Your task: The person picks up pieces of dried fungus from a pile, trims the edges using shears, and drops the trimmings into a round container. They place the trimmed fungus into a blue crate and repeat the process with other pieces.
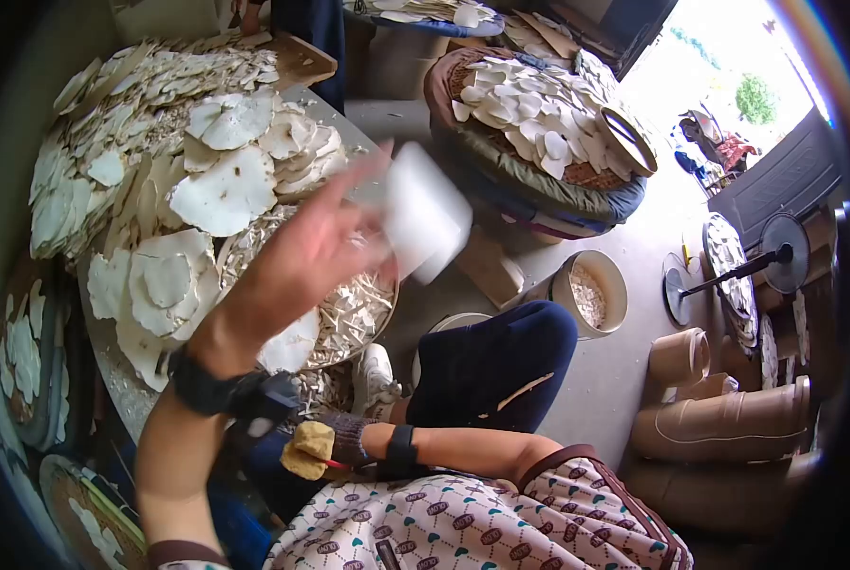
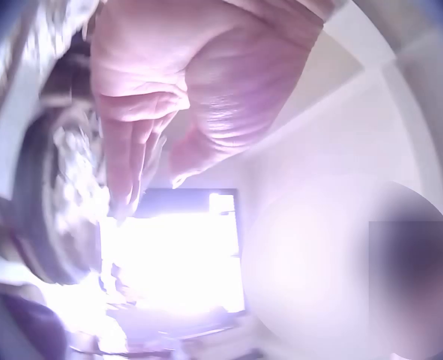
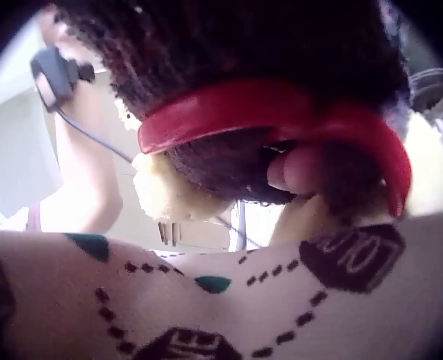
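Note:
My bare left hand is raised over the pile, blurred by motion, its fingers stretched out. A blurred flat white piece is in the air by the fingertips. In the left wrist view, the fingers of the left hand point down and are straight, with a gap beside the thumb. My right hand, in a dark knitted glove, lies low near my lap. It grips red-handled scissors, whose blades are hidden. Yellow foam sits at the scissors' handles.
A table bears a big heap of flat off-white pieces and a round container of trimmed strips. Beyond are a padded round basket of white pieces, a bucket of scraps, and a stand fan. Another person's leg is behind.

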Motion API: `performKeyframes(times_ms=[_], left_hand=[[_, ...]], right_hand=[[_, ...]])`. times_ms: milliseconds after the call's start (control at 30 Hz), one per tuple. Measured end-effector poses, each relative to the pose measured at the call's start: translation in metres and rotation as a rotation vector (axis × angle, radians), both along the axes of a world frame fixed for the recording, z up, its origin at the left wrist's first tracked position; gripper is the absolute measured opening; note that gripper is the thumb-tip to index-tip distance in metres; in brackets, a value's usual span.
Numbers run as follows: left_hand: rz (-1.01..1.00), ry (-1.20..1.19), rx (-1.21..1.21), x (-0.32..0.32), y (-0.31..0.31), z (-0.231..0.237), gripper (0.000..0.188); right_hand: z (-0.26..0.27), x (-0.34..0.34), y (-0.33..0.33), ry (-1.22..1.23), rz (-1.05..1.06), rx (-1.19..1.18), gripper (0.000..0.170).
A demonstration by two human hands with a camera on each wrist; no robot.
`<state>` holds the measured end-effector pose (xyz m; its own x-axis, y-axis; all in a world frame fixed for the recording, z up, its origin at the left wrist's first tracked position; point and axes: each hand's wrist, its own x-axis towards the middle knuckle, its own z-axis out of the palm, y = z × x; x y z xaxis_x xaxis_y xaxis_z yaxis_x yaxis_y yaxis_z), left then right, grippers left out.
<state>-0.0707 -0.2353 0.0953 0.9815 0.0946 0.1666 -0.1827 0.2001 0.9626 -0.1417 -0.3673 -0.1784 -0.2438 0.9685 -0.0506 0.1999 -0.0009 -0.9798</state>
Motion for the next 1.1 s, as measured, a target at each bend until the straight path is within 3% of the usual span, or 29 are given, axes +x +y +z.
performKeyframes(times_ms=[33, 100, 167, 200, 233, 267, 333, 367, 433, 500, 667, 867, 967, 1067, 1100], left_hand=[[0.054, -0.180, -0.082, 0.016, -0.011, 0.015, 0.065], [0.095, -0.296, -0.020, 0.020, -0.018, 0.034, 0.058], [0.172, -0.305, 0.215, 0.000, 0.002, 0.024, 0.047], [0.264, -0.215, 0.235, -0.020, 0.018, 0.015, 0.036], [0.379, -0.147, 0.181, -0.041, 0.032, 0.000, 0.032], [0.512, -0.060, 0.112, -0.066, 0.046, -0.017, 0.030], [0.786, 0.074, -0.048, -0.120, 0.065, -0.054, 0.027], [0.916, 0.127, -0.146, -0.146, 0.070, -0.074, 0.025], [1.056, 0.247, -0.169, -0.190, 0.070, -0.112, 0.024], [1.027, 0.472, -0.173, -0.210, 0.052, -0.145, 0.025], [0.873, 0.597, -0.238, -0.177, 0.035, -0.185, 0.029], [0.990, 0.571, -0.163, -0.147, 0.041, -0.208, 0.016], [1.003, 0.418, -0.183, -0.152, 0.040, -0.201, 0.016], [1.067, 0.398, -0.211, -0.161, 0.043, -0.196, 0.018], [1.062, 0.428, -0.221, -0.161, 0.043, -0.194, 0.018]], right_hand=[[-0.005, 0.000, -0.002, 0.014, -0.064, 0.045, 0.022], [-0.013, -0.001, -0.005, 0.010, -0.199, 0.202, 0.017], [0.021, 0.012, -0.003, -0.262, -0.096, 0.543, 0.016], [0.046, 0.023, -0.003, -0.185, -0.036, 0.421, 0.014], [0.043, 0.024, -0.004, -0.178, -0.158, 0.561, 0.013], [0.034, 0.022, -0.008, -0.023, -0.060, 0.317, 0.016], [0.037, 0.034, -0.011, 0.544, 0.106, -0.262, 0.017], [0.026, 0.035, -0.014, 0.374, 0.087, -0.233, 0.014], [0.029, 0.037, -0.015, 0.579, 0.048, -0.254, 0.016], [0.054, 0.044, -0.019, 0.874, -0.008, -0.376, 0.013], [0.031, 0.042, -0.027, 0.707, -0.002, -0.382, 0.023], [0.020, 0.040, -0.032, 0.676, -0.060, -0.343, 0.025], [0.025, 0.044, -0.031, 0.631, -0.012, -0.391, 0.025], [0.019, 0.045, -0.033, 0.546, 0.131, -0.236, 0.026], [0.014, 0.043, -0.033, 0.608, 0.116, -0.296, 0.026]])
